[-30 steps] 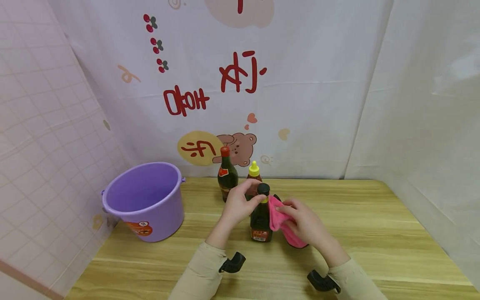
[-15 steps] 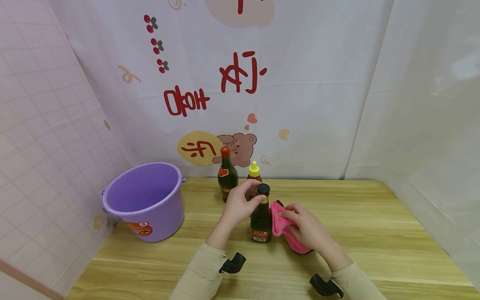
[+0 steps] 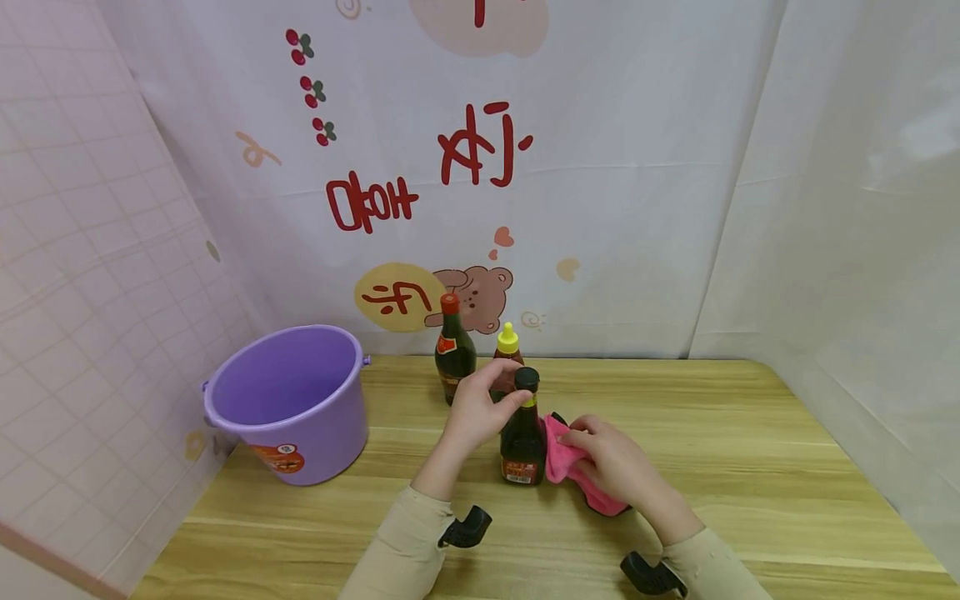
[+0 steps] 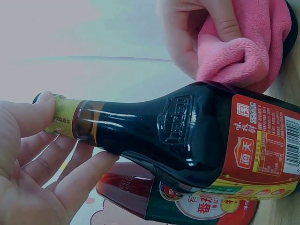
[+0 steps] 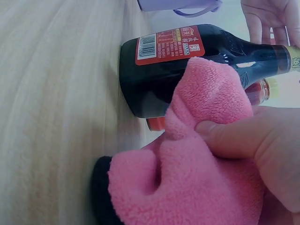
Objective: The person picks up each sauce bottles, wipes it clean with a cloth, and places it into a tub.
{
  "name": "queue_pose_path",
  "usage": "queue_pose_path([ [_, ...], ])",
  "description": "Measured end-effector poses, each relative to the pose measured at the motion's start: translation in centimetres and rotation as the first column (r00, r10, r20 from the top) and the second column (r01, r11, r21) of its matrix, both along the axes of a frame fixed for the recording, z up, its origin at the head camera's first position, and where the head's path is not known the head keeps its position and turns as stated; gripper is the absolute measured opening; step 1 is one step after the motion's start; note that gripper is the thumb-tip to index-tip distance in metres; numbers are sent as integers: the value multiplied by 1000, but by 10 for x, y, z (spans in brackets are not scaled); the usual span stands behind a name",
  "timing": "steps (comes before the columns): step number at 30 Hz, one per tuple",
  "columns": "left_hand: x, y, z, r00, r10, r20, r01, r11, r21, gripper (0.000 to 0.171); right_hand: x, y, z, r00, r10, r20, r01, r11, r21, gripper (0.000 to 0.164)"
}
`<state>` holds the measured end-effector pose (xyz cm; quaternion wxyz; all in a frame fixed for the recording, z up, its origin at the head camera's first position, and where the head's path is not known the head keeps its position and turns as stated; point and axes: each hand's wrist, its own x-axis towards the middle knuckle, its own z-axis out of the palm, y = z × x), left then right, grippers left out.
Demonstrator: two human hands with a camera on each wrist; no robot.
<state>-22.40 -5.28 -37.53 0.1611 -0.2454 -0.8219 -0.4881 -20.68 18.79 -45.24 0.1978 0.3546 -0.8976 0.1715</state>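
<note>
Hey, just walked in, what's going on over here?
A person's left hand holds a black-capped bottle near its cap as it stands upright on the wooden table. Their right hand grips a pink cloth beside the bottle's body. A yellow-topped bottle and a red-capped bottle stand behind, with a purple bucket off to the left.

Right hand [image 5: 276,152] pinching a pink cloth [image 5: 197,183] before a dark bottle [image 5: 213,44].
Cloth toward 5 o'clock, a black edge [image 5: 101,192] at 7; red-labelled bottle at 1, neck pointing to 3; left hand [image 5: 274,16] near that neck at 2; purple bucket [image 5: 176,3] at 12; wooden table [image 5: 56,93] at 9.
</note>
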Motion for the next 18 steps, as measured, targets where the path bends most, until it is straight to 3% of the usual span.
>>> queue_pose_path([
  [8,1,0,0,1000,3,-11,-3,1000,3,29,1,-3,-1,1000,0,18,-1,999,39,32],
  [18,0,0,0,1000,1,-1,-1,1000,12,29,-2,-9,0,998,-26,59,15,986,166,29],
])
